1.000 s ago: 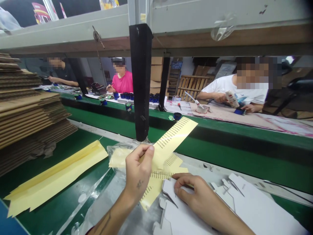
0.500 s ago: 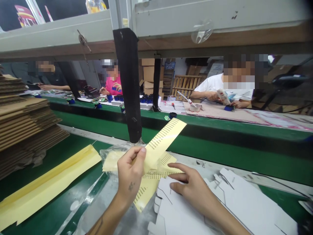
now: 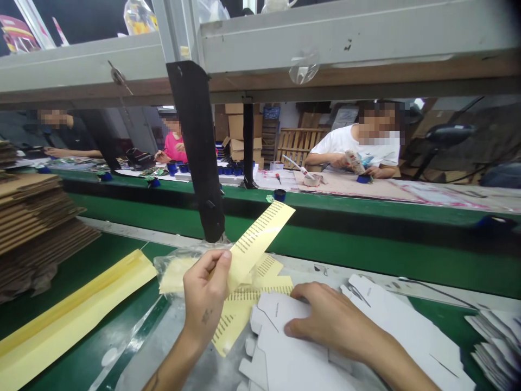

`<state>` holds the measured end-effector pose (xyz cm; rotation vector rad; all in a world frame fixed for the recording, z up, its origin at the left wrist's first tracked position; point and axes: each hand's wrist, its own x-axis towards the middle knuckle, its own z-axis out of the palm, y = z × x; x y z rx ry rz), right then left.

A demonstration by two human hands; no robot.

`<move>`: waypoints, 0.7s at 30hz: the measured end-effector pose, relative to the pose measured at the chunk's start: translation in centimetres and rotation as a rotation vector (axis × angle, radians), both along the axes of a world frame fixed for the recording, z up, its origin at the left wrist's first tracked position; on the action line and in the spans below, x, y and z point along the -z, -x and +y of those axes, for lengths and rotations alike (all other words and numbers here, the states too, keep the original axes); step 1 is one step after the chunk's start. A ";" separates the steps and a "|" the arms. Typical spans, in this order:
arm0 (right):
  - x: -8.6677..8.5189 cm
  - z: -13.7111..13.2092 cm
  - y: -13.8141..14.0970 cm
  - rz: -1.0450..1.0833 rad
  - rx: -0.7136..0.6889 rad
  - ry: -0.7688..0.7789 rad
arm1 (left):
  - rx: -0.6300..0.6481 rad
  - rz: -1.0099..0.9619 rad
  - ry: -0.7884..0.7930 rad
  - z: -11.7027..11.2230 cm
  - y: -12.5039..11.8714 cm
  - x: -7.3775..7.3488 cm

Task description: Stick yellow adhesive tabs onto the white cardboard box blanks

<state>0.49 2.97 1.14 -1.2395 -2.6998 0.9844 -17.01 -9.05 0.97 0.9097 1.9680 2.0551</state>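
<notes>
My left hand point(image 3: 207, 282) pinches a yellow strip of printed labels point(image 3: 260, 236) between thumb and fingers, its far end tilted up and to the right. Below it, more yellow label sheets point(image 3: 232, 326) lie on the bench, partly under a clear plastic bag point(image 3: 179, 271). Over a stack of flat white cartons point(image 3: 280, 353) is my right hand point(image 3: 325, 317); its thumb and bent fingers are apart and touch the top carton, which carries small dark print. Some of its fingertips are hidden.
Long yellow paper point(image 3: 81, 309) lies at left beside stacked brown cardboard point(image 3: 36, 217). More white cartons point(image 3: 407, 331) lie at right. A black-wrapped post point(image 3: 197, 152) and overhead shelf point(image 3: 325, 49) stand ahead. Beyond the green belt point(image 3: 350, 244), several people work; one point(image 3: 350, 144) holds a tool.
My right hand has come down onto the top white carton, its fingers more bent. My left hand still holds the label strip. The whole view has shifted slightly to the right.
</notes>
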 end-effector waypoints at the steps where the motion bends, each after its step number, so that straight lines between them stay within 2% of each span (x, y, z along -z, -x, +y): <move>1: -0.2 -0.1 0.0 0.001 0.010 -0.009 | -0.003 0.002 0.002 0.0 0.0 0.1; 4: -1.5 0.2 -0.3 0.118 -0.002 -0.037 | -0.027 0.033 -0.001 0.1 0.0 0.1; 7: -3.7 1.9 -2.0 0.291 -0.028 -0.006 | -0.039 0.055 -0.006 0.2 0.1 0.0; 9: -4.9 4.0 -4.1 0.327 0.041 -0.036 | -0.043 0.052 -0.008 0.2 0.0 0.0; 11: -5.2 6.7 -6.6 0.278 0.167 -0.123 | -0.043 0.048 -0.006 0.1 -0.1 0.1; 13: -4.5 9.7 -8.9 0.162 0.242 -0.153 | -0.029 0.040 0.003 0.1 -0.3 0.3; 16: -2.4 13.3 -11.0 0.005 0.223 -0.138 | 0.015 0.021 0.021 0.1 -0.6 0.6; 18: -1.0 14.5 -11.4 -0.037 0.190 -0.129 | 0.038 0.020 0.030 0.2 -0.8 0.7; 21: 0.9 15.0 -11.5 -0.049 0.150 -0.149 | 0.040 0.041 0.029 0.3 -1.0 0.8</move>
